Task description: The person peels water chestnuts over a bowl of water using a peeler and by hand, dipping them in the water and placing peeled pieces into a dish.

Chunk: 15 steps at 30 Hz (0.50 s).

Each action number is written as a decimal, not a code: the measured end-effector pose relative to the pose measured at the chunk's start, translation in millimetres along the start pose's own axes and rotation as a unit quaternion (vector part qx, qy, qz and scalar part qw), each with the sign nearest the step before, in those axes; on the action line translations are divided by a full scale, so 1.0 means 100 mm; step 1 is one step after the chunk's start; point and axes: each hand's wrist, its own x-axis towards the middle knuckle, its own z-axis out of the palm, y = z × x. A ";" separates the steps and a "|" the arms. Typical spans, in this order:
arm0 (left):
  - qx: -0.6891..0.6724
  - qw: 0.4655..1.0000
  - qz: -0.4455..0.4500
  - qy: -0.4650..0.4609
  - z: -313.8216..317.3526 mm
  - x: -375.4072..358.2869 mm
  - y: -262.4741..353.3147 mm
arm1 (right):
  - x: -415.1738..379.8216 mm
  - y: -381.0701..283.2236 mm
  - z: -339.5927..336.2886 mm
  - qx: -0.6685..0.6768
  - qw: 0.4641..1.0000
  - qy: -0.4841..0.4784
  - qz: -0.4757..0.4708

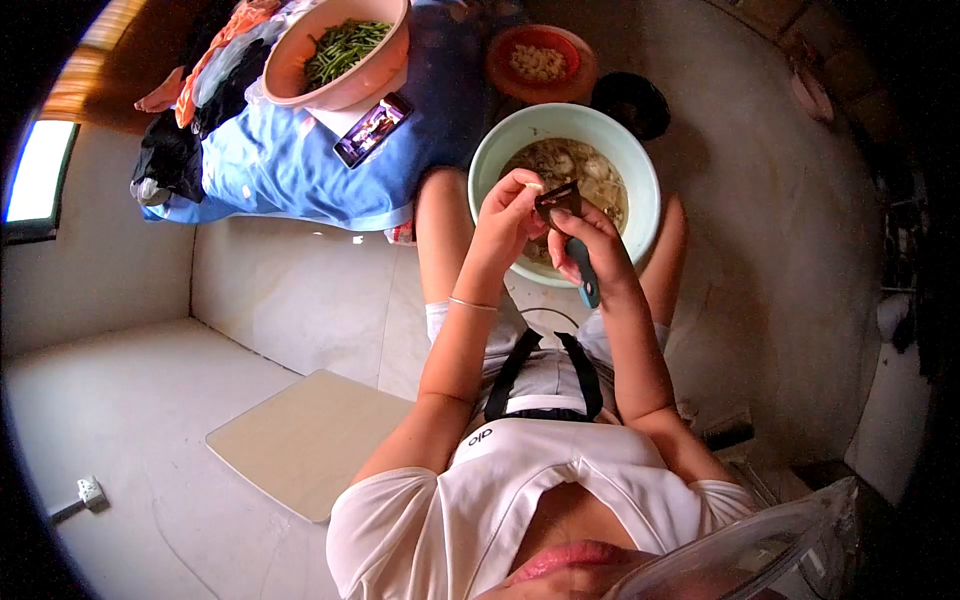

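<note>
My right hand (590, 238) grips a peeler with a dark head (560, 198) and a blue-grey handle (582, 268) that points back toward me. Just beside the peeler's head, my left hand (510, 215) is closed in a pinch; a small pale bit shows at its fingertips, too little to name. Both hands are over a large pale green basin (645, 185) between my knees. Murky brownish water (590, 185) fills its lower part, with pale lumps and scraps in it. My fingers hide some of the basin's contents.
Blue cloth (290, 165) covers a surface at left, bearing a pink basin (285, 80) of green beans (345, 52) and a phone (373, 130). Beyond my basin stand a red bowl (575, 60) of pale pieces and a black container (632, 105). A beige board (310, 435) lies on the floor.
</note>
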 end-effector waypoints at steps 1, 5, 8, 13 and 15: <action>0.025 1.000 0.002 -0.015 -0.06 0.02 -0.03 | 0.00 0.00 -0.01 -0.001 1.000 -0.001 0.000; 0.038 0.999 0.032 -0.015 -0.12 0.03 -0.02 | 0.01 0.01 -0.02 0.000 1.000 -0.011 0.003; -0.043 0.999 0.010 -0.032 -0.14 0.00 -0.04 | 0.02 0.03 -0.02 -0.004 1.000 -0.014 -0.002; -0.106 0.993 0.023 -0.038 -0.06 0.01 -0.08 | 0.01 0.02 0.01 -0.020 0.999 -0.021 -0.018; -0.120 0.992 0.035 -0.030 0.03 0.00 -0.04 | 0.00 0.05 0.02 -0.026 0.999 -0.004 -0.020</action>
